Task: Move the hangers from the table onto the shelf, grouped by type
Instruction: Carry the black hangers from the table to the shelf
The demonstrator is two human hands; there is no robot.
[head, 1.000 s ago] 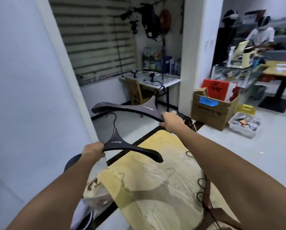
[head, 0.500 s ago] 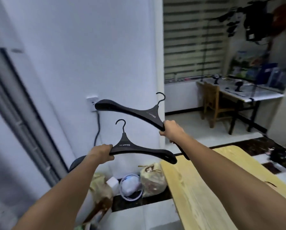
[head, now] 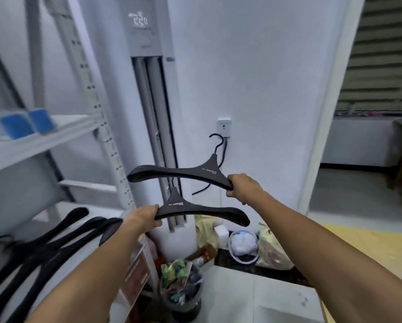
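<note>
While each hand carries one black hanger, left hand (head: 142, 219) closed on the lower hanger (head: 202, 209), right hand (head: 243, 186) closed on the upper hanger (head: 183, 174), both hang right of the shelf (head: 55, 136). Step: carrying. Next: lay them beside the matching black hangers (head: 46, 243) on the shelf's lower board.

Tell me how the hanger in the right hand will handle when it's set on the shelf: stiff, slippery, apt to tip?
Held at one end by the right hand, the upper hanger stays straight, so probably stiff. Its broad smooth arms may slide. The thin hook could snag the hangers on the shelf.
</note>
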